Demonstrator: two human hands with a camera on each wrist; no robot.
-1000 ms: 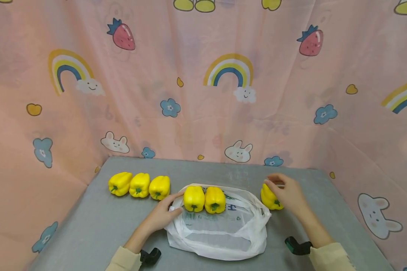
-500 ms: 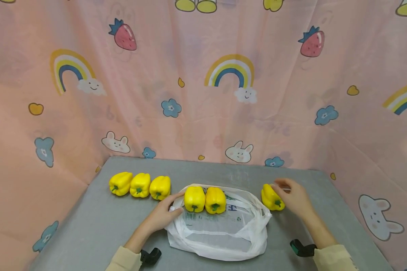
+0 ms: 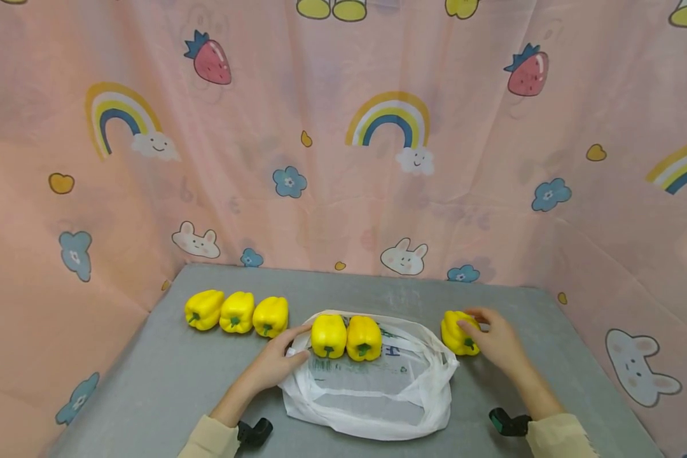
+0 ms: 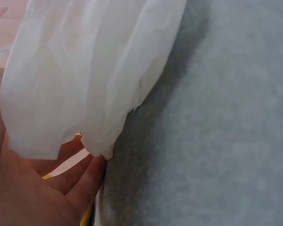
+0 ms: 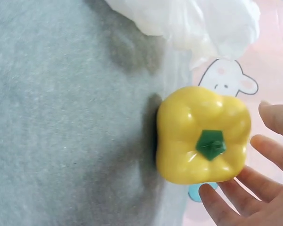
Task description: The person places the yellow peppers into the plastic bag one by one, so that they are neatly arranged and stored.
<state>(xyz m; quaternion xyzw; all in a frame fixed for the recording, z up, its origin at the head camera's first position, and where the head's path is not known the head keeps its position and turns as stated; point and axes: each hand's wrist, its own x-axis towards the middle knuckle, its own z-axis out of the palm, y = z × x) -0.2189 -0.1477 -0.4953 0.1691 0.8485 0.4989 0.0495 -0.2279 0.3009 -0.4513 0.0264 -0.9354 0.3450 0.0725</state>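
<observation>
A white plastic bag lies mouth open in the middle of the table. Two yellow bell peppers, a left one and a right one, sit side by side at its far side. My left hand touches the bag's left edge with thumb and fingers spread; in the left wrist view white plastic hangs over part of that hand. Right of the bag lies another yellow bell pepper, green stem facing the right wrist camera. Fingers spread, my right hand is at this pepper's right side, fingertips close to it.
Three more yellow bell peppers stand in a row at the back left of the grey table. A pink patterned curtain hangs behind the table and along its sides. Black wrist devices are on both forearms.
My right hand drew back slightly to the right from the right-hand pepper, then came in close to it again. The left hand, bag and other peppers stayed in place.
</observation>
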